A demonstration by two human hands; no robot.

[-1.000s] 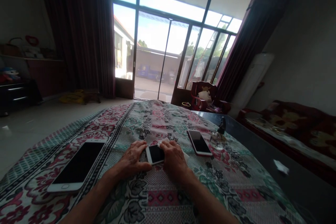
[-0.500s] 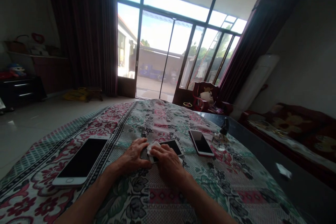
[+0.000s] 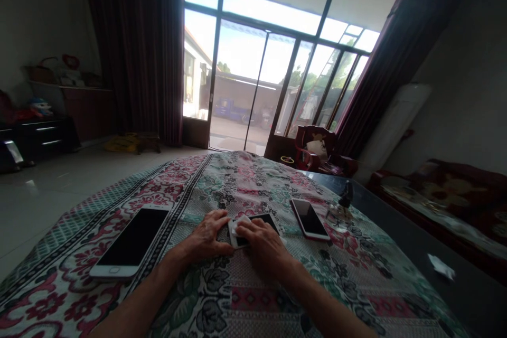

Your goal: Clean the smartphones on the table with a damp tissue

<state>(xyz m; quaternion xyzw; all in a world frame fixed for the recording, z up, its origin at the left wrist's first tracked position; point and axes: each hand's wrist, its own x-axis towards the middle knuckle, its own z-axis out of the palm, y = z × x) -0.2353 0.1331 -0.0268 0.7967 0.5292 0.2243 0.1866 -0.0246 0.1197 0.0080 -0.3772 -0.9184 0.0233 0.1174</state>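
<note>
At lower centre, the left hand (image 3: 206,237) clasps a white-framed black smartphone (image 3: 264,221) while the right hand (image 3: 263,247) presses a white tissue (image 3: 238,227) onto its screen.

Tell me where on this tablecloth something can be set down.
Free tablecloth: the patch beyond the phones, and the patch below the hands. Crowded: the small phone under the left hand and right hand, flanked by a large phone and a pink-edged phone.

Daylight pours through a tall dark-framed glass door and window wall (image 3: 273,63) between deep maroon curtains (image 3: 134,47), beside a carved red wooden armchair (image 3: 315,148), a white floor-standing air conditioner (image 3: 404,121), a red patterned sofa (image 3: 447,190) and glossy pale floor tiles (image 3: 51,195).
</note>
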